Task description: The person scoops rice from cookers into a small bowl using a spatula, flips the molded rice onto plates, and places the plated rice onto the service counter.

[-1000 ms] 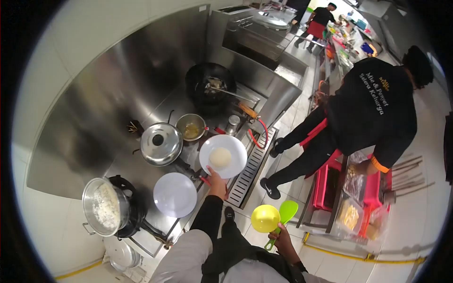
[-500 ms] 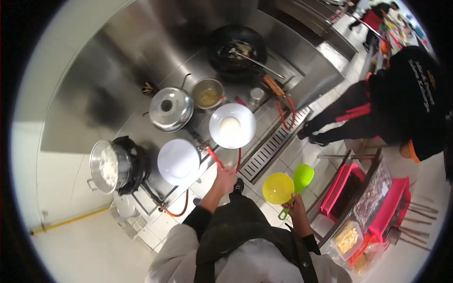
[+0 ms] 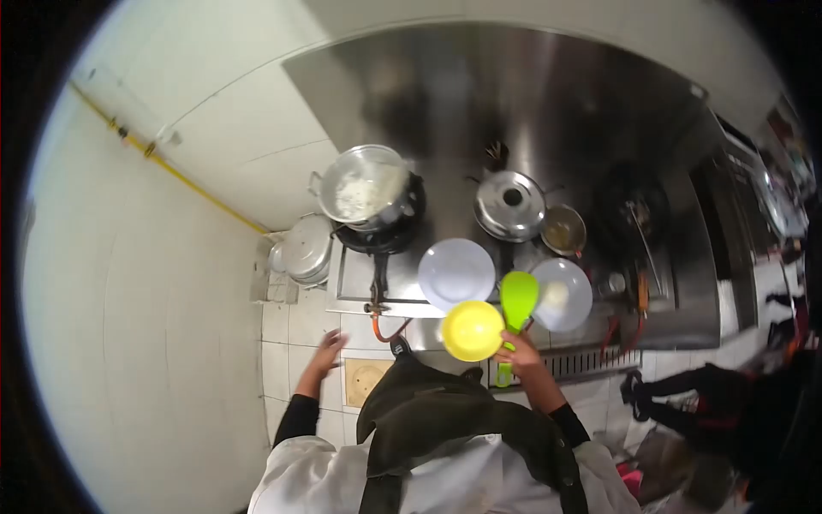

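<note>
My left hand hangs over the floor in front of the stove's left end, fingers apart, holding nothing. My right hand grips a yellow bowl and a green rice paddle together. Behind them an empty white plate lies on the stove's front part. To its right, another white plate bears a round white mound. A metal pot of white rice stands on the left burner.
A lidded steel pot, a small pan and a black wok with a ladle stand along the stove. Stacked pots sit at its left. A co-worker's legs show at the right.
The view has swung left toward the rice pot. My left hand has let go of the plate with the mound and moved left. The bowl and paddle stay in my right hand.
</note>
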Motion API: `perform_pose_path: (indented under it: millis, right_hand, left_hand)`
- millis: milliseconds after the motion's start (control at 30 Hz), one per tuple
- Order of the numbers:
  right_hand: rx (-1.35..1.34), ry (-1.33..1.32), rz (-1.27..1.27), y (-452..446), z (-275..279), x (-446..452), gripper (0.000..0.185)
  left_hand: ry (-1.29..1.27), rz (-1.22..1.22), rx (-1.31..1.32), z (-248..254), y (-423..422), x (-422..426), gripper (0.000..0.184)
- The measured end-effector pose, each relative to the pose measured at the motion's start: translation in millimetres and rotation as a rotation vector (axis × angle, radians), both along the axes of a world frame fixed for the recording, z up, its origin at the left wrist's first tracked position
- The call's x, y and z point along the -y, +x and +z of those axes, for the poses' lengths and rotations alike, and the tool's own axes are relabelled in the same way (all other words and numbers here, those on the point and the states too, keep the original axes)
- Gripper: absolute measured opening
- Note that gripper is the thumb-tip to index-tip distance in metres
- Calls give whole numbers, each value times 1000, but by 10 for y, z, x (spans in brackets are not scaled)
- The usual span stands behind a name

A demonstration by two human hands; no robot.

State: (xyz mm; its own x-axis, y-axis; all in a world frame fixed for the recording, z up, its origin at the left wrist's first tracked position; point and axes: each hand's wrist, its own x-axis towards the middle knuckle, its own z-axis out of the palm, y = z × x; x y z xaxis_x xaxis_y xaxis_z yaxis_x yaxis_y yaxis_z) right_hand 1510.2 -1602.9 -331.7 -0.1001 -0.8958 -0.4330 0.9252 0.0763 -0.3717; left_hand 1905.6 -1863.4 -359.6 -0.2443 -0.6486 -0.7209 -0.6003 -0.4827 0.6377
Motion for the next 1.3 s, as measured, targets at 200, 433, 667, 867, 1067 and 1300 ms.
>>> perform_pose_path:
  millis: [200,433,667,867,1067,1300]
  right_hand:
    - [-153,89,322,624,664,1468,24]
    - [-1708,2,162,478,858,2885,53]
    - [-2831,220,432,30,1399,5102,11]
    - [-2958,439,993,300,713,6095,9]
    - [-2763,168,1208,-17,823,6242,13]
    - [-2099,312,1755,-102,859,6260,30]
  left_hand:
    - [746,110,-1314,822,-1403,-360,97]
    - [550,382,-1430,681,-860,748,79]
    - [-100,675,-1128,49,-723,2219,67]
    - [-115,761,-1235,146,-1141,2340,73]
    - [-131,848,-1228,-55,-1431,2358,76]
    - [-174,866,-1206,3,-1522,2385,75]
